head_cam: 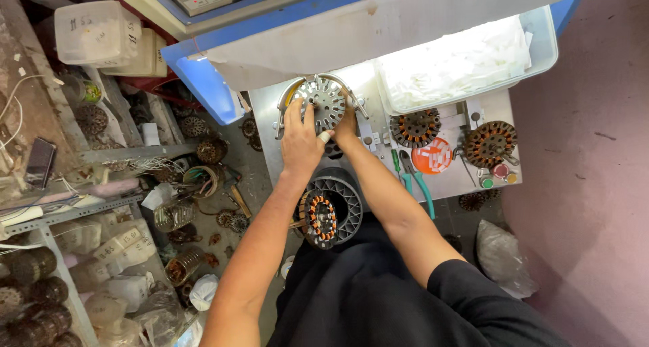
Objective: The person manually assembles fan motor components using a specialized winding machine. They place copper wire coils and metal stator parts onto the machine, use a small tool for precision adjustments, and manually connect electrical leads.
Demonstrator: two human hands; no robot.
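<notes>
Hands, left [301, 141] and right [346, 125], grip a slotted metal disc [326, 102]; white tray [547, 46] holds white paper slips [456, 63].

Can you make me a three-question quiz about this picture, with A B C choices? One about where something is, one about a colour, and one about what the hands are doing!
1. Where are the pliers?
A. on the metal table
B. on the floor
C. in the white tub

2. What colour are the plier handles?
A. red
B. green
C. yellow

3. What are both hands doing?
A. hanging free
B. touching the round slotted metal core
C. holding the pliers

Answers: A, they lie beside the wound coils; B, the handles look green; B, left hand and right hand are on the core.
</notes>
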